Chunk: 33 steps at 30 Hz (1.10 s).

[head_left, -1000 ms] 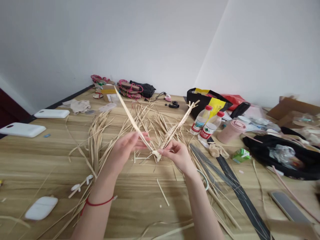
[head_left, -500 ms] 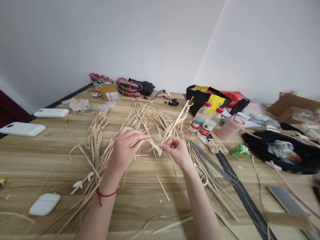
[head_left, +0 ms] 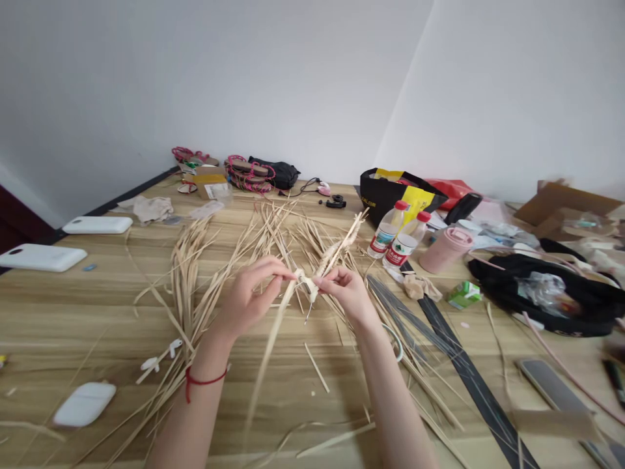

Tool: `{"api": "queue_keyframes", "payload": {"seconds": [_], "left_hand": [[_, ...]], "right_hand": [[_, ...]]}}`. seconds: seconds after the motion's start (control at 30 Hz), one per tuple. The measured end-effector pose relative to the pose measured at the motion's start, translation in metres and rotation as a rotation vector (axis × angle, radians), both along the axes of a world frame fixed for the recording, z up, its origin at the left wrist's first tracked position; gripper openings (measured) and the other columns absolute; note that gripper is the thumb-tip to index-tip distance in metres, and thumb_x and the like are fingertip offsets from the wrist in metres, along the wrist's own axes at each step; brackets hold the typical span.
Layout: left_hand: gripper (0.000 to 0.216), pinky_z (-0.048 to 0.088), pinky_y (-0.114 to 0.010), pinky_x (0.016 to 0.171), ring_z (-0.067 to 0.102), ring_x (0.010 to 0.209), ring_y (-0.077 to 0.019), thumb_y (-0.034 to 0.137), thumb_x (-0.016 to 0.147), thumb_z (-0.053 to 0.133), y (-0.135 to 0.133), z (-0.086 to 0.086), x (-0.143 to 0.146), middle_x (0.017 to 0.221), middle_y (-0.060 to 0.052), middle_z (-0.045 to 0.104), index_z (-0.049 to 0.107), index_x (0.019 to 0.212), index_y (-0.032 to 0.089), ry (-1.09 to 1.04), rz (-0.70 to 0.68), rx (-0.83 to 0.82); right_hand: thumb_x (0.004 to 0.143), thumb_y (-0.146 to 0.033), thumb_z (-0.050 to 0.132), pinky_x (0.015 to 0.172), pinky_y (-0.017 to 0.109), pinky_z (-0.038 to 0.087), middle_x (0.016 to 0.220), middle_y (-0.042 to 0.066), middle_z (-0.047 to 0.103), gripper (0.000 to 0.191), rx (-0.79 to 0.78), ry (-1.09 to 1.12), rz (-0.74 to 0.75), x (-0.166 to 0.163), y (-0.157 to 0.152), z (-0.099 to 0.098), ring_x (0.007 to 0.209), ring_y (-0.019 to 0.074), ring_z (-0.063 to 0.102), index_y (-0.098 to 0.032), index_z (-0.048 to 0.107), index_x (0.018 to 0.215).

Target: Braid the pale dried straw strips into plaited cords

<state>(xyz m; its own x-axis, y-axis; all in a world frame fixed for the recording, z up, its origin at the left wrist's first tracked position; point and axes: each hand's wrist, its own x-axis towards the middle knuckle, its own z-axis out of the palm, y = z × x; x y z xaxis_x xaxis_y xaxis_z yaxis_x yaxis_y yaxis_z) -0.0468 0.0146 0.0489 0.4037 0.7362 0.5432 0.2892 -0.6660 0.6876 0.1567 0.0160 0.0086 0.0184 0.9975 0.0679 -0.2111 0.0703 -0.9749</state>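
Observation:
My right hand (head_left: 346, 296) pinches the near end of a woven straw piece (head_left: 336, 251), whose braided length slants up and away to the right. Loose pale strips and a thin wire stick out at that end. With thumb and forefinger together, my left hand (head_left: 251, 293) is closed on a flat straw strip (head_left: 267, 352) just left of the woven end. The strip hangs down toward the table, slightly blurred. A red cord circles the left wrist. Loose straw bundles (head_left: 188, 280) lie on the table around both hands.
Two water bottles (head_left: 404, 242), a pink cup (head_left: 445, 250) and a black-and-yellow bag (head_left: 390, 195) stand at back right. A roll of tape (head_left: 396, 342) lies by my right forearm. White earphones (head_left: 161, 358) and their case (head_left: 84, 404) are at left. Straw sandals (head_left: 249, 172) sit by the wall.
The straw strip, held up along my left hand before, now hangs down below its fingers. My left hand has turned, and the woven piece has tilted lower at its far end.

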Motion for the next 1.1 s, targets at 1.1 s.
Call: {"api": "queue_keyframes", "payload": {"seconds": [1.1], "left_hand": [[0.068, 0.049, -0.032, 0.070, 0.061, 0.091, -0.0228, 0.066, 0.085, 0.020, 0.021, -0.027, 0.016, 0.085, -0.010, 0.069, 0.059, 0.057, 0.018, -0.453, 0.258, -0.683]], "right_hand": [[0.075, -0.034, 0.068, 0.062, 0.028, 0.041, 0.064, 0.000, 0.060, 0.024, 0.404, -0.570, -0.321, -0.011, -0.011, 0.007, 0.062, 0.0152, 0.055, -0.021, 0.053, 0.062]]}}
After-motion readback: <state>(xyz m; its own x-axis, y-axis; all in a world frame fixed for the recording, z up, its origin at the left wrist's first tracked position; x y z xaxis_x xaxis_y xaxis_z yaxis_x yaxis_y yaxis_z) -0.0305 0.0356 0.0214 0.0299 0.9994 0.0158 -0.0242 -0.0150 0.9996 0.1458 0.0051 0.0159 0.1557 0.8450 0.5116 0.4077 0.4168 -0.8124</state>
